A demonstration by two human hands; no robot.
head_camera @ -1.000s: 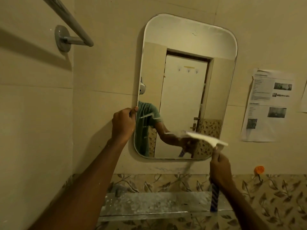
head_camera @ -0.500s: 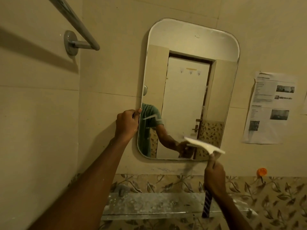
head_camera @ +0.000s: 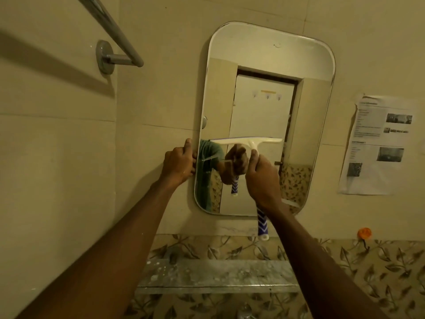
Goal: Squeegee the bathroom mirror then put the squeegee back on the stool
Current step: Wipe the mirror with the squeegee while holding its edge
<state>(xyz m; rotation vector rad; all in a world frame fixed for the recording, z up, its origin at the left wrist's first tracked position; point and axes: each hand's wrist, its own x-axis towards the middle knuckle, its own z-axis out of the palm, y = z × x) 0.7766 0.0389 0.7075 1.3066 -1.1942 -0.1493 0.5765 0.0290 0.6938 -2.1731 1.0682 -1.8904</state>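
We face a cream tiled wall [head_camera: 57,157] with a leaf-patterned band along its lower part. On it hangs the tall mirror [head_camera: 264,100] with rounded corners, reflecting a pale door. Below the mirror a speckled glass shelf [head_camera: 213,275] juts out, and up at the left a metal towel rail [head_camera: 115,26] runs off the top edge. A printed sheet [head_camera: 379,143] is stuck to the wall right of the mirror. The squeegee [head_camera: 247,141] lies across the mirror at about mid-height with its white blade level. The blade seems to be against the glass, though we cannot be sure of contact. Its blue-and-white handle points down past the mirror's bottom edge. Our right grip [head_camera: 262,178] is clamped round that handle just under the blade. Our left grip [head_camera: 178,163] is closed on the mirror's left edge, thumb up. A small orange hook [head_camera: 364,233] sits low on the right.
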